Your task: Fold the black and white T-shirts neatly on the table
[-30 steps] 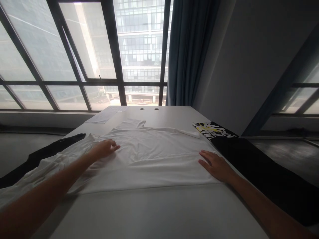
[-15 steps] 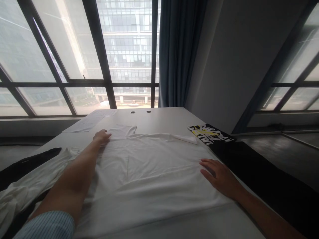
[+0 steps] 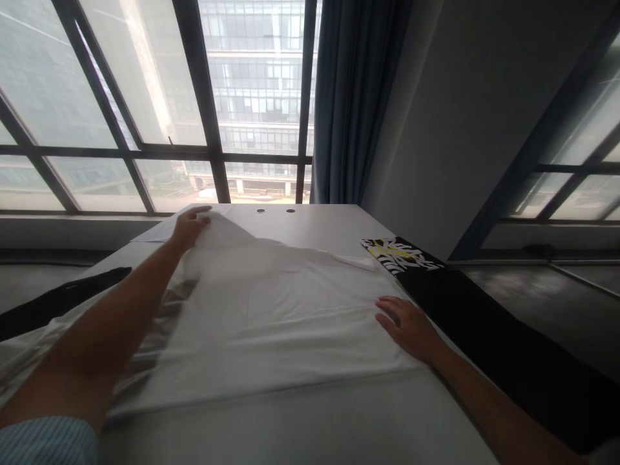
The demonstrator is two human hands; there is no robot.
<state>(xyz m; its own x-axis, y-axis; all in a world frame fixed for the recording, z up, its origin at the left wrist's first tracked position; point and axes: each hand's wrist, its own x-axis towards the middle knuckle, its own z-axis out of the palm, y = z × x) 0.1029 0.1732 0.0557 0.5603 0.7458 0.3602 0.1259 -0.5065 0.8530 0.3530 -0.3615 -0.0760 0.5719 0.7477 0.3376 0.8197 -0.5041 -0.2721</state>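
You work at a white table (image 3: 320,226), its far edge standing before the window (image 3: 256,77). A white garment (image 3: 290,303) lies spread across it, wider than the gap between your hands at the near side. Tabletop surface shows beyond the garment's far edge and again in front of its near hem, giving you room both ways. On the right, room is tighter: a black cloth (image 3: 494,336) with a white-and-yellow print (image 3: 404,254) at its far end runs just beside the garment. On the left, a second black cloth (image 3: 62,297) lies outside your forearm, and paper sheets (image 3: 157,229) sit near your fingers.

Your left forearm hides part of the garment's left portion, and the crumpled white fabric there is blurred; you cannot tell from this view where one layer ends. Your striped sleeve (image 3: 46,442) is cut off at the bottom left. What supports the right-hand black cloth cannot be made out.

Your left hand (image 3: 191,227) is closed narrowly on the garment's far left part, which rises to it in a peak; the exact grip is blurred. Your right hand (image 3: 404,326) lies palm down on the garment's right end, fingers extended, thumb apart, gripping nothing visible.
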